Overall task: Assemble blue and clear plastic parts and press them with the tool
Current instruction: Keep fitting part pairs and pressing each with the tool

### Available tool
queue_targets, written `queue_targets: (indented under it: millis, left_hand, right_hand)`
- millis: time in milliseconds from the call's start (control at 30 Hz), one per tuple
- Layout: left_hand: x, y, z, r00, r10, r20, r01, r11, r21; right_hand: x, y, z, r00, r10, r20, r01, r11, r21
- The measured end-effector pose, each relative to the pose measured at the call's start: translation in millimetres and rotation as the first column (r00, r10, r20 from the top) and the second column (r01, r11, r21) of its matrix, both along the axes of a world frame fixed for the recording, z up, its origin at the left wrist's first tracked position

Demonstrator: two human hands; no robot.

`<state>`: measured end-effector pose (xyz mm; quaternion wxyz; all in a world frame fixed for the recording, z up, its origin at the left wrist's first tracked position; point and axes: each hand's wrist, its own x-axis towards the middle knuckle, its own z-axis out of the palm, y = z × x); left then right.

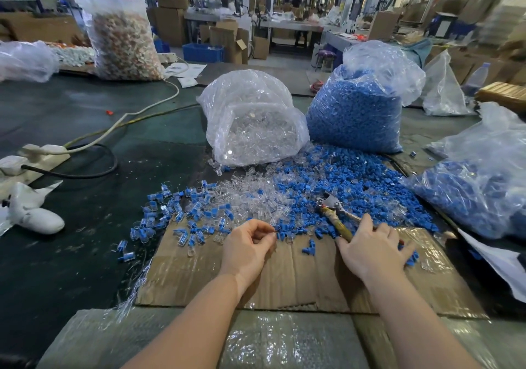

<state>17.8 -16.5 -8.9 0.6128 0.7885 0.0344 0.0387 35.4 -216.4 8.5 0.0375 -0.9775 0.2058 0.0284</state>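
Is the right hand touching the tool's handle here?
Touching. The head view shows the right hand lying over the rear end of the tool handle, fingers spread across it and the blue parts.

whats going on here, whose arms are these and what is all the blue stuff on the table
There is no machine here: a person wears a camera on their head, so you look down at their own arms. The left hand pinches something small that I cannot make out. The right hand rests on the tool, a plier-like press lying on loose blue parts. Clear parts lie beside them. Behind stand a bag of clear parts and a bag of blue parts. A cardboard sheet covers the table near the person.
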Motion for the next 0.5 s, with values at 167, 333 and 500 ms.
queue_targets:
  millis: [167, 333, 500]
  left_hand:
    - [4.0, 2.2, 5.8, 0.996, -0.017, -0.082, 0.001, 0.982, -0.190]
    - [7.3, 3.2, 11.1, 0.992, 0.007, -0.130, -0.046, 0.953, -0.299]
    - [18.8, 2.4, 26.2, 0.985, 0.057, -0.164, -0.119, 0.909, -0.399]
  right_hand:
    - [2.4, 2.6, 7.3, 0.997, 0.062, 0.034, -0.059, 0.995, -0.076]
    - [-1.4, 9.6, 18.4, 0.990, 0.089, 0.113, -0.082, 0.995, -0.062]
    - [-2.9, 22.1, 37.2, 0.951, 0.285, 0.116, -0.299, 0.946, 0.127]
